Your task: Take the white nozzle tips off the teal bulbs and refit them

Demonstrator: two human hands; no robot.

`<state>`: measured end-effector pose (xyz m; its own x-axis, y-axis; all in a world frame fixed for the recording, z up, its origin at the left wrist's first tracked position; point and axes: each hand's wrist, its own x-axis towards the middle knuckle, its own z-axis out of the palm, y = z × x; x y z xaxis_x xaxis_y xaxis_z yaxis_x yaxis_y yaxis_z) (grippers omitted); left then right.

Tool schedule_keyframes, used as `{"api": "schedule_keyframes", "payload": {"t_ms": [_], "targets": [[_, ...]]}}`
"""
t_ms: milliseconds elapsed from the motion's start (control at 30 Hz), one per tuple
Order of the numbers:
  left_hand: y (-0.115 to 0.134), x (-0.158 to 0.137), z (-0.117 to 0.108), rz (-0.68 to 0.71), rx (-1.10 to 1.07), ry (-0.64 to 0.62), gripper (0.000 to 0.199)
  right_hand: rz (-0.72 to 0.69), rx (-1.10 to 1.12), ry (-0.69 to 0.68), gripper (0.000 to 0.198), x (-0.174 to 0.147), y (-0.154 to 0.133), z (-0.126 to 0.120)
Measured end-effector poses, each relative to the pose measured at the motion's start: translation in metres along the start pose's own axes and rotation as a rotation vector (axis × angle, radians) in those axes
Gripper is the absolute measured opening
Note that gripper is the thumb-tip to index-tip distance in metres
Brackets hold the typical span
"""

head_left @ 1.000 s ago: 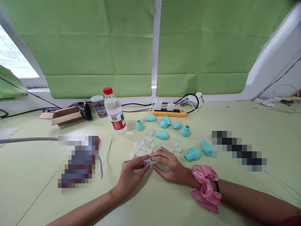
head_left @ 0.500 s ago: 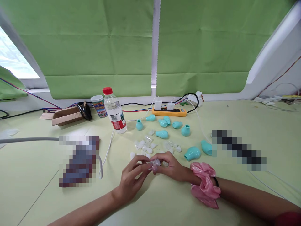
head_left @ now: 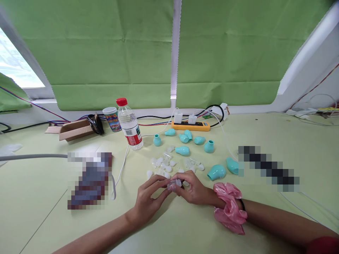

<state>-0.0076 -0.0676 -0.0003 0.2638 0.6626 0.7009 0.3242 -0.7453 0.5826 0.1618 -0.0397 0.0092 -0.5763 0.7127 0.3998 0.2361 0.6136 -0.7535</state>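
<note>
Between both hands is a small clear plastic tubular piece (head_left: 174,184), held just above the table. My left hand (head_left: 151,197) pinches its left end with thumb and fingertips. From the other side, my right hand (head_left: 192,188) grips the same piece, the thumb pressed on its near face. A pink plastic scrunchie-like band (head_left: 229,206) circles my right wrist. Just beyond the hands lie loose translucent white pieces (head_left: 165,165), with more clear pieces (head_left: 194,164) to their right. Several turquoise hollow bulbs (head_left: 182,151) are scattered behind, some upright, others on their sides.
A red-capped water bottle (head_left: 131,127) stands back left beside a paper cup (head_left: 112,118) and an open cardboard box (head_left: 75,130). An orange power strip (head_left: 190,126) with white plugs lies at the back. White cables cross the table. Blurred patches cover objects at left and right.
My fingers have shifted around the clear piece, which now lies more level and shows more of its length. My left thumb and fingers have drawn closer together.
</note>
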Motion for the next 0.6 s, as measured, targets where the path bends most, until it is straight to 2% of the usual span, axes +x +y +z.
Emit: {"api": "schedule_keyframes", "payload": {"t_ms": [233, 367, 467, 533, 600], "targets": [[0.0037, 0.0043, 0.0010, -0.183, -0.084, 0.025, 0.017, 0.056, 0.143, -0.031, 0.033, 0.0031, 0.0007, -0.0074], [0.0035, 0.0048, 0.0001, -0.243, -0.071, 0.024, 0.013, 0.041, 0.110, -0.023, 0.035, 0.0043, 0.0020, -0.0080], [0.0021, 0.0030, -0.0001, -0.296, -0.065, 0.019, 0.022, 0.033, 0.086, -0.036, 0.038, 0.0047, 0.0024, -0.0071], [0.0009, 0.0016, 0.0002, -0.290, -0.041, 0.021, 0.029, 0.031, 0.069, -0.045, 0.041, 0.0045, 0.0031, -0.0063], [0.0000, 0.0005, 0.0006, -0.246, 0.001, 0.010, 0.029, 0.029, 0.049, -0.061, 0.042, 0.0040, 0.0042, -0.0056]]}}
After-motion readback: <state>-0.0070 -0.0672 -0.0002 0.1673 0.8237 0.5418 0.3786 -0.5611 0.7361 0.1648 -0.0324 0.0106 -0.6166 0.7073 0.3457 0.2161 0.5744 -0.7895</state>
